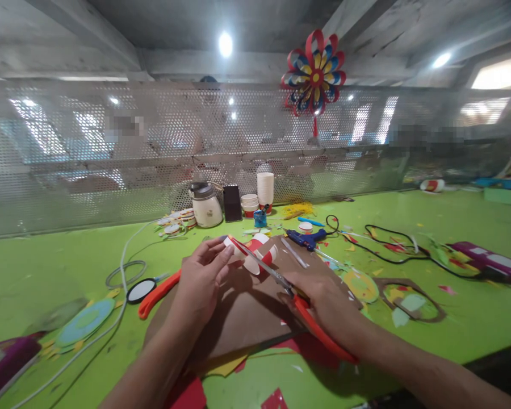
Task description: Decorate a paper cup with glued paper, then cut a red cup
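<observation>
My left hand [205,268] is closed, with thumb and fingers pinching a red-and-white paper cup [259,245] that is partly cut into curled flaps. In my right hand [319,301] is a pair of orange-handled scissors [304,318]; their blades reach up and left to the cup's strip near my left fingertips. Under both hands lies a brown cardboard sheet [247,318]. Another orange handle [159,292] shows beside my left forearm, the rest of that tool hidden.
A blue glue gun [309,238] with a black cord lies behind the cardboard. Farther back stand a white kettle [206,209], a black phone [232,203] and stacked paper cups [265,190]. Paper scraps litter the green table [472,341]. A paper flower [315,76] rises above a mesh partition.
</observation>
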Demonstrator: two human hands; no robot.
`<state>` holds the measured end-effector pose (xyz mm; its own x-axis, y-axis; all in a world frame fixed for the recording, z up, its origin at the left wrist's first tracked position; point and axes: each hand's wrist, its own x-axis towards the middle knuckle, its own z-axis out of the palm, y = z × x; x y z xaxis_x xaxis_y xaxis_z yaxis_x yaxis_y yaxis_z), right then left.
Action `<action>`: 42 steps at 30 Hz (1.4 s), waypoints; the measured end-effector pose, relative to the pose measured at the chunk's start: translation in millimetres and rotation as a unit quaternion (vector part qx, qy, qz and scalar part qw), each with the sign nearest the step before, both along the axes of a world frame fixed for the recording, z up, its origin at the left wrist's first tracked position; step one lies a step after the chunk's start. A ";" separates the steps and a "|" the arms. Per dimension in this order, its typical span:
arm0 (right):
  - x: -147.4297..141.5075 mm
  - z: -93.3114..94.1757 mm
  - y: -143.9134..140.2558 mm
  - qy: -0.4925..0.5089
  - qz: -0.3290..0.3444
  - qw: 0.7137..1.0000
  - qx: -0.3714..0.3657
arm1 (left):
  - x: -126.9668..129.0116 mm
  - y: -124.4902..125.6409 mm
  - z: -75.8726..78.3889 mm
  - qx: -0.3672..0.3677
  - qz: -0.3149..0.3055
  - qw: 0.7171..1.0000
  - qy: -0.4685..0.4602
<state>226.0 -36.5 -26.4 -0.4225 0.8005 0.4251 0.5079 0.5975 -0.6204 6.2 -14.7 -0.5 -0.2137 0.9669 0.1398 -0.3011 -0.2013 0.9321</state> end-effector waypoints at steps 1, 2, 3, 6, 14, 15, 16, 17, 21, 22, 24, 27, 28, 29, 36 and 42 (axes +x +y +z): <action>-0.1 0.5 0.2 -0.007 0.005 1.000 -0.003 | 0.7 -0.4 0.6 0.002 0.002 1.000 -0.005; 0.0 0.7 0.6 -0.013 0.010 1.000 -0.007 | 1.3 -0.7 1.1 0.004 0.001 1.000 -0.008; 0.1 0.7 1.1 -0.016 0.014 1.000 -0.010 | 1.8 -1.0 1.4 0.007 0.001 1.000 -0.010; 1.0 -0.8 2.6 -0.013 0.015 1.000 -0.011 | 2.3 -1.4 1.4 0.015 0.000 1.000 -0.005; 2.0 0.2 2.1 -0.056 -0.003 0.998 0.001 | 1.1 -2.1 2.5 0.019 -0.004 1.000 -0.007; 2.0 0.8 1.6 -0.053 -0.002 0.999 -0.001 | 0.9 -2.1 2.8 0.020 -0.007 1.000 -0.009; 1.8 1.3 1.1 -0.049 -0.002 0.999 -0.003 | 0.8 -2.0 3.0 0.022 -0.009 1.000 -0.011; 1.7 1.5 0.7 -0.044 0.001 0.999 -0.005 | 0.7 -2.0 3.2 0.022 -0.010 1.000 -0.011; 0.9 -0.5 0.2 -0.026 0.012 0.999 -0.025 | 1.1 -2.2 4.5 0.015 -0.004 1.000 -0.007; 0.8 -1.5 0.6 -0.024 0.014 0.999 -0.028 | 1.4 -2.4 5.0 0.015 -0.003 1.000 -0.007; 0.8 -3.2 1.8 -0.022 0.016 0.999 -0.025 | 2.0 -3.0 6.1 0.018 -0.002 1.000 -0.007; 1.4 -3.5 3.7 -0.024 0.020 0.999 -0.006 | 2.7 -3.6 6.9 0.007 -0.006 1.000 -0.009; 1.6 -2.8 4.1 -0.028 0.019 0.999 -0.003 | 2.9 -3.7 6.9 0.004 -0.008 1.000 -0.010; 1.8 -1.8 4.2 -0.033 0.018 0.999 -0.002 | 2.9 -3.7 6.8 0.004 -0.009 1.000 -0.011; 2.1 3.3 6.0 -0.049 0.013 0.999 -0.012 | 0.0 -4.2 8.3 0.003 -0.015 1.000 -0.004; 3.8 2.2 7.8 -0.025 0.040 0.999 -0.020 | -1.2 -4.3 9.3 -0.001 0.007 1.000 0.022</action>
<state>229.7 -28.7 -24.2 -0.5053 0.7798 0.3695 0.4907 0.6119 -0.6203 5.0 -19.0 8.8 -0.2200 0.9642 0.1479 -0.2569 -0.2035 0.9448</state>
